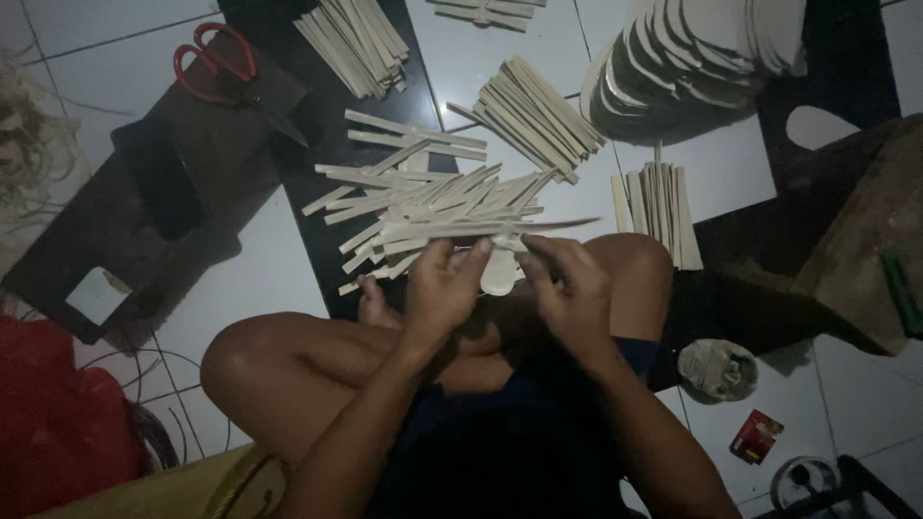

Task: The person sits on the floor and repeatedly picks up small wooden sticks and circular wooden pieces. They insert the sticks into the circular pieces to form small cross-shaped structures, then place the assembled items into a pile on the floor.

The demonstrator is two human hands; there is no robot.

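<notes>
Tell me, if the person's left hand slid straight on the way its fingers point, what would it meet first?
Most likely the fanned pile of pale flat wooden sticks lying just beyond the left hand; its fingertips already touch the nearest ones. Depth is hard to judge in this dim view.

A home floor used as a craft workspace, dimly lit: a person sits cross-legged on white floor tiles [269, 279], surrounded by bundles of pale wooden slats [538, 111], a fanned stack of cut rounded pieces [692, 58], red-handled scissors [216, 67], dark cut-out sheet material [144, 211] and loose fibre [29, 144].
</notes>
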